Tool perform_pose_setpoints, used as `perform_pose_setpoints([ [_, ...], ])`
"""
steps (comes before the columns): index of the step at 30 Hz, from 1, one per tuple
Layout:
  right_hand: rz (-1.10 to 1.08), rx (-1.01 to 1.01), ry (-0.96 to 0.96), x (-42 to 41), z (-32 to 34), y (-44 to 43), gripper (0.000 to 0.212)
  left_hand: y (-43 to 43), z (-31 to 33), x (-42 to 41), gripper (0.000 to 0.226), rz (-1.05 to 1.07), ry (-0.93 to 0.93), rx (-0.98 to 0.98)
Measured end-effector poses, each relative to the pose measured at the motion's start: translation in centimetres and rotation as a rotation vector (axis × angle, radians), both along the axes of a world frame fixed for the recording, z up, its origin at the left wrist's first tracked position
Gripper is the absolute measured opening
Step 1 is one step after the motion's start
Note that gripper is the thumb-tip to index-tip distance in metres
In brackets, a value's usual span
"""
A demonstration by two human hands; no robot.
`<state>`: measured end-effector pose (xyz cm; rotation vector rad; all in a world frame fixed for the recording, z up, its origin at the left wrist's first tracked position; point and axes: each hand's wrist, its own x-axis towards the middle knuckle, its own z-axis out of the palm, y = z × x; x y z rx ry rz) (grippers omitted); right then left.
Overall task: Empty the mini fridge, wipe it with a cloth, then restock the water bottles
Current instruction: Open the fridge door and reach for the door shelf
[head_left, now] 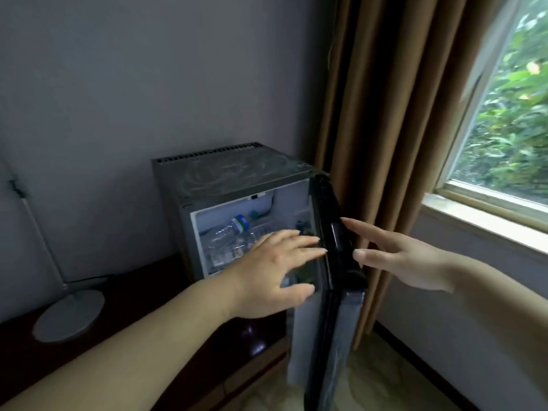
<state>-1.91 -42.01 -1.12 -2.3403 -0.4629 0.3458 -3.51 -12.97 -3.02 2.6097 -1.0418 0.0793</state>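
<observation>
A grey mini fridge (225, 173) stands on a dark wooden cabinet, its black door (335, 247) swung open toward me. Inside, clear water bottles (234, 232) lie on a wire shelf; one has a blue and green label. My left hand (275, 271) reaches in front of the open fridge with straight fingers, their tips at the door's inner edge. My right hand (397, 256) is spread on the outer side of the door, fingers straight, close to or touching its top edge. Neither hand holds anything.
A lamp with a round white base (69, 315) and thin pole stands on the dark cabinet (184, 357) at left. Brown curtains (385, 114) hang right behind the door. A window and sill (486, 209) lie to the right, tiled floor below.
</observation>
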Motion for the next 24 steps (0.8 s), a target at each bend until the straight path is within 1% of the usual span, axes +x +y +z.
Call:
perform_pose_setpoints([
  [2, -0.057, -0.035, -0.006, -1.6, 0.5, -2.6, 0.085, -2.0, -0.3, 2.0, 0.066, -0.007, -0.009, 0.045],
  [4, -0.116, -0.085, -0.032, -3.1, 0.7, -4.8, 0.081, -4.5, -0.4, 3.8, 0.069, -0.026, -0.026, 0.127],
  [6, -0.151, -0.119, -0.082, -4.0, 0.9, -6.7, 0.072, -7.4, -0.4, 5.2, 0.071, -0.046, -0.04, 0.18],
  [8, -0.168, -0.213, -0.163, -4.4, 1.0, -8.7, 0.068, -10.4, -0.2, 6.2, 0.073, -0.07, -0.05, 0.203],
  [10, -0.187, -0.348, -0.242, -4.1, 1.0, -10.6, 0.068, -13.1, -0.1, 7.3, 0.073, -0.088, -0.055, 0.215],
  [13, -0.221, -0.472, -0.294, -3.0, 0.4, -13.4, 0.07, -16.1, 0.0, 8.7, 0.073, -0.1, -0.062, 0.235],
  [18, -0.277, -0.599, -0.357, -0.4, -1.0, -17.5, 0.075, -19.9, -0.5, 10.8, 0.077, -0.08, -0.077, 0.228],
  [24, -0.393, -0.746, -0.473, 1.0, -3.4, -18.2, 0.08, -20.5, -1.2, 12.1, 0.081, -0.058, -0.099, 0.228],
])
